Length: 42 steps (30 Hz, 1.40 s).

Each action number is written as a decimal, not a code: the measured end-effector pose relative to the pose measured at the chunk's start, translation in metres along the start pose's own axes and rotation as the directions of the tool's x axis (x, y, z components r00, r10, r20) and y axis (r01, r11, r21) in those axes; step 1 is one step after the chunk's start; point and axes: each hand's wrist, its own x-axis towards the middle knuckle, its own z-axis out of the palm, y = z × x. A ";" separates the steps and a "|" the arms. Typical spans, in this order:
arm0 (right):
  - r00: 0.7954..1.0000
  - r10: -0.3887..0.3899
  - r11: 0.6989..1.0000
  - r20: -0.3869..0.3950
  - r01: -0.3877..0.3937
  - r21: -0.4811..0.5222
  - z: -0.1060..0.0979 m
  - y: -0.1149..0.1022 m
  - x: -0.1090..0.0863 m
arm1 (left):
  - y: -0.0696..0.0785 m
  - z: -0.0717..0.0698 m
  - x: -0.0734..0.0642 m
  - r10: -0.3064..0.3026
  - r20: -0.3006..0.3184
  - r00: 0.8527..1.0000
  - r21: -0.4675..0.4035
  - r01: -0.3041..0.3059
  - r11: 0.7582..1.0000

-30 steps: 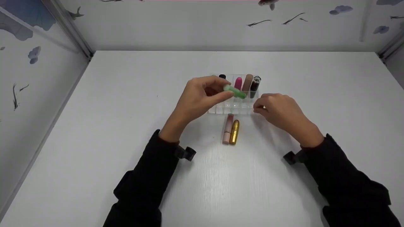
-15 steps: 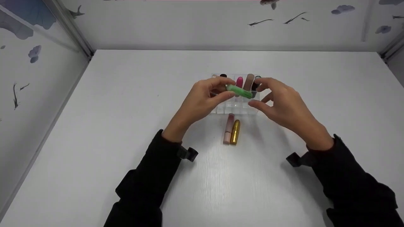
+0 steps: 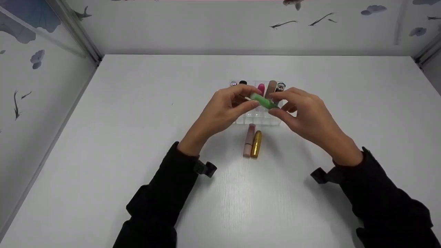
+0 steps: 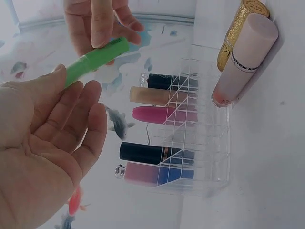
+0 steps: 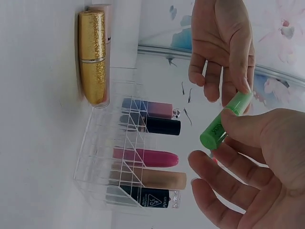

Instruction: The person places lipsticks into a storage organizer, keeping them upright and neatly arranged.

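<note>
Dim grey light, soft glare on the tabletop (image 3: 237,196), faint shadows, wrist views hazy

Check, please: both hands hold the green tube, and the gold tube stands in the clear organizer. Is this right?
No: the gold tube lies on the table in front of the clear organizer, as the head view shows. The left hand and right hand do hold the green tube.

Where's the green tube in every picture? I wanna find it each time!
Head: a bit right of and above the middle, pinched between the left hand and right hand: green tube.
Left wrist: upper left, slanting up to the right: green tube.
Right wrist: right of the middle, partly behind a thumb: green tube.
Shared landmark: the bright pink tube, in the clear rack.
</note>
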 end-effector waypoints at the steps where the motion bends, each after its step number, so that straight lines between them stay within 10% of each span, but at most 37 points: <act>1: 1.000 -0.004 1.000 0.004 0.004 -0.003 0.000 0.000 0.000 | 0.003 0.000 -0.001 0.005 0.000 1.000 -0.001 -0.005 1.000; 9: 1.000 -0.005 1.000 0.024 0.005 -0.030 -0.001 0.002 -0.001 | 0.020 -0.004 -0.006 0.037 -0.004 0.999 -0.031 -0.037 0.999; 27: 0.999 -0.005 0.999 0.043 0.007 -0.053 -0.005 0.004 -0.001 | -0.004 -0.002 0.002 0.093 -0.048 0.995 -0.002 -0.093 0.996; 42: 0.996 -0.011 0.998 0.085 0.015 -0.054 -0.003 -0.001 -0.003 | 0.025 -0.005 -0.008 0.035 -0.066 0.997 -0.041 -0.037 0.998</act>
